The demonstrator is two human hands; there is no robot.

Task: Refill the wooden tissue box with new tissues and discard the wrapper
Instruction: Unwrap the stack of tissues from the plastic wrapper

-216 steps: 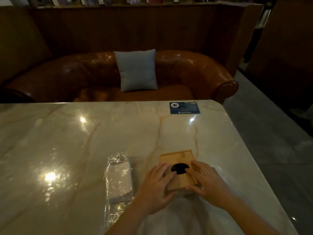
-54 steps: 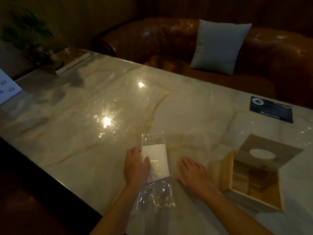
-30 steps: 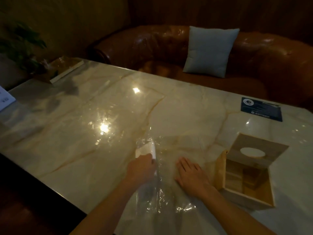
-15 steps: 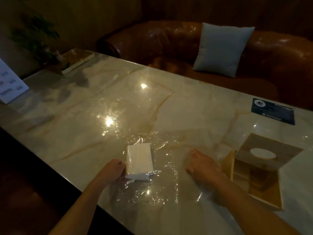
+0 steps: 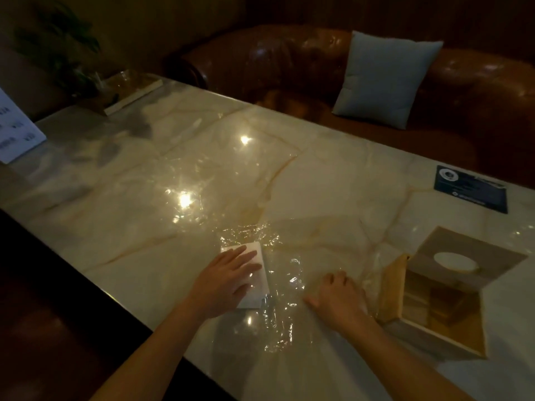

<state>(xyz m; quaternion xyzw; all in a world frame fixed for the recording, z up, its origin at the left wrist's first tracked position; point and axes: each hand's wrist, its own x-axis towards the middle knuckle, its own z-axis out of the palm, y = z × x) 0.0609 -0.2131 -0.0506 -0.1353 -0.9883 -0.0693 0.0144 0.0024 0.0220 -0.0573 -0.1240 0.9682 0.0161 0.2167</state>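
Head camera looks down on a glossy cream marble table [image 5: 318,175] in dim light. A white rectangular stack of tissues [image 5: 258,285] lies near the front edge on a clear, crinkled plastic wrapper [image 5: 285,308] that is spread flat on the table. The left hand [image 5: 225,282] rests palm down on the stack, its grip apart with fingers straight and spread. The right hand [image 5: 337,299] lies palm down on the wrapper just right of the stack, its grip also apart and clasping nothing. Just beside that hand stands a square light-wood tissue box [image 5: 391,287], its hinged lid [image 5: 469,253] with an oval hole raised and the inside showing no tissues. Behind the table sits a brown leather sofa [image 5: 289,59] with a pale blue cushion [image 5: 385,79].
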